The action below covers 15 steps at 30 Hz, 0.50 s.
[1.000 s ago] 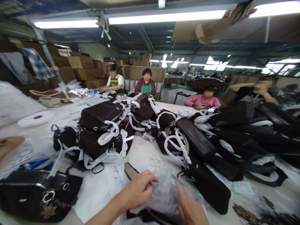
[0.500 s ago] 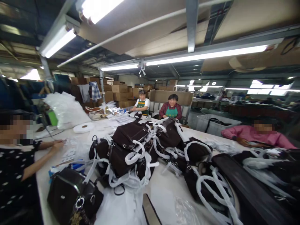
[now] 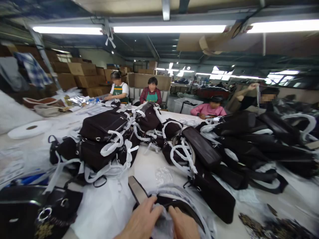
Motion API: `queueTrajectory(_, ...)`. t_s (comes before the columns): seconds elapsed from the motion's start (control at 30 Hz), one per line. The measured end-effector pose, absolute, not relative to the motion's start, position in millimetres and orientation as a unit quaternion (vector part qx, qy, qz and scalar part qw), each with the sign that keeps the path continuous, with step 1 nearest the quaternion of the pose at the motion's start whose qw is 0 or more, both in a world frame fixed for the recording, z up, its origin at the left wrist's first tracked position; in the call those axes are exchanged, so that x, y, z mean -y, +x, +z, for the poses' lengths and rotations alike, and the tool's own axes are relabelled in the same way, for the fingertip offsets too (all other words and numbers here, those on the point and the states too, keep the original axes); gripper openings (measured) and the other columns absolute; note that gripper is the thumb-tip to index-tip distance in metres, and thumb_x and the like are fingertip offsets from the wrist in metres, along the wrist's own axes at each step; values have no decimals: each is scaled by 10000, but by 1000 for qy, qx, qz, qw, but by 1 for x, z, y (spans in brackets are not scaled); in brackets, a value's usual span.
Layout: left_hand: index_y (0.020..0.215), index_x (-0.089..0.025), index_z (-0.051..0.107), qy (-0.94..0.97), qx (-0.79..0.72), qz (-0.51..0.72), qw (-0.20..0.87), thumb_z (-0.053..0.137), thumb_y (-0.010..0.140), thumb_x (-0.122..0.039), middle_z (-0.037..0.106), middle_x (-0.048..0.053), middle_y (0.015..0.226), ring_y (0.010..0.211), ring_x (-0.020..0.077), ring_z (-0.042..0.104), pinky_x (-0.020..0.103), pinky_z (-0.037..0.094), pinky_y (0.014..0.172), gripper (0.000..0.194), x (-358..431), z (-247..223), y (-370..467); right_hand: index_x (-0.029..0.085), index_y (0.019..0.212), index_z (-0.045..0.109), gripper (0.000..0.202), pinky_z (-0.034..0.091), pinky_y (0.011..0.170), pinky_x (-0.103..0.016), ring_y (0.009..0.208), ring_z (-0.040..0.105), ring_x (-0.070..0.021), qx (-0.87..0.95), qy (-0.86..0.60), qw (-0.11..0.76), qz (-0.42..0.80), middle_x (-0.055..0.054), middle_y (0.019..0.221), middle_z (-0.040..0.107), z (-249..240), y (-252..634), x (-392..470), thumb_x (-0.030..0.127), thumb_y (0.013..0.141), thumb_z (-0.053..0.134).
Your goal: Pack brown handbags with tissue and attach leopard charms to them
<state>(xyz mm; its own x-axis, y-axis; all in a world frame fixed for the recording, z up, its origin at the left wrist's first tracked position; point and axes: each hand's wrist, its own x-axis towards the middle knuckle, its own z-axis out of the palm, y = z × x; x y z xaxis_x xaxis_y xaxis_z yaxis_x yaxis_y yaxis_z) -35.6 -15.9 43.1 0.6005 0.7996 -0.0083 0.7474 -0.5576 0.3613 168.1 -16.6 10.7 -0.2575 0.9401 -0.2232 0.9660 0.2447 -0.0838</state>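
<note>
Low in the head view, my left hand [image 3: 142,217] and my right hand [image 3: 184,223] sit side by side over the mouth of a dark handbag [image 3: 198,210]. Between them is crumpled translucent plastic [image 3: 163,225], with the fingers of both hands curled against it; some fingertips are hidden. White wrapping runs round the bag's curved edge. Just beyond my left hand lies a flat beige strap with dark edges [image 3: 136,188]. Clear plastic packets [image 3: 164,176] rest on the table past it.
Black handbags [image 3: 102,124] with white-wrapped handles are heaped ahead, and more bags [image 3: 249,142] lie to the right. Metal charms [image 3: 276,224] fill the lower right corner. Another handbag [image 3: 22,205] stands at lower left. Several people sit across the table.
The view has turned right and tilted down. Both my hands have come into view at the bottom, on a handbag with plastic. The person at left is out of view.
</note>
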Motion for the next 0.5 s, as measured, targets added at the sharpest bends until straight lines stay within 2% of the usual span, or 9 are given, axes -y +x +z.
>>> queueTrajectory(0.07,1389,-178,356,903,-406,78,113,639,710,-626,426,189,1413,1249,327,454,406,436,992,861,25,18,-27,173,1071,626,466,522,723,-313,857,687,-267,-801,580,64,-134,-120,989,695,22,159,12,-1,685,431)
queueTrajectory(0.13,1430,-149,285,909,-402,101,40,555,823,-543,488,186,1369,1248,319,463,428,424,1009,772,33,-12,-16,146,1145,596,488,512,815,-345,946,658,-285,-824,530,48,-194,-132,1065,678,31,166,10,69,673,497)
queueTrajectory(0.23,1399,-123,342,892,-437,113,-14,496,897,-350,543,188,1312,1213,301,503,427,433,1000,573,31,-33,-5,169,1357,408,812,488,903,-394,1088,587,-327,-834,507,26,-213,-148,1248,597,34,201,16,217,585,655)
queueTrajectory(0.27,1368,-117,388,891,-446,81,6,504,887,-295,552,195,1298,1184,296,528,417,449,977,525,25,-31,-3,184,1391,355,898,488,904,-412,1112,570,-345,-830,524,26,-191,-157,1289,570,30,214,21,246,560,689)
queueTrajectory(0.3,1322,-113,441,891,-450,35,40,516,865,-241,575,195,1266,1140,288,561,402,468,943,480,18,-24,-1,205,1393,349,902,496,885,-418,1108,571,-351,-824,541,31,-163,-156,1298,564,24,226,27,252,563,700)
queueTrajectory(0.4,1067,-146,624,892,-408,-112,156,586,734,-161,703,122,994,870,240,666,299,522,730,335,-5,-6,7,292,1274,474,627,525,778,-356,1013,631,-301,-837,541,40,-74,-96,1218,632,-6,247,49,158,679,621)
queueTrajectory(0.47,913,-167,676,898,-359,-183,176,656,647,-186,720,78,809,695,226,668,264,500,583,268,-11,-9,14,307,1185,528,486,525,720,-316,1003,644,-283,-864,502,27,-6,-81,1175,661,-27,244,61,88,751,536)
queueTrajectory(0.5,878,-170,687,903,-345,-200,161,699,600,-203,720,80,789,659,233,663,268,487,546,281,-10,-15,16,300,1160,539,452,524,692,-307,1000,648,-284,-874,486,20,23,-85,1161,668,-33,239,64,72,770,510)
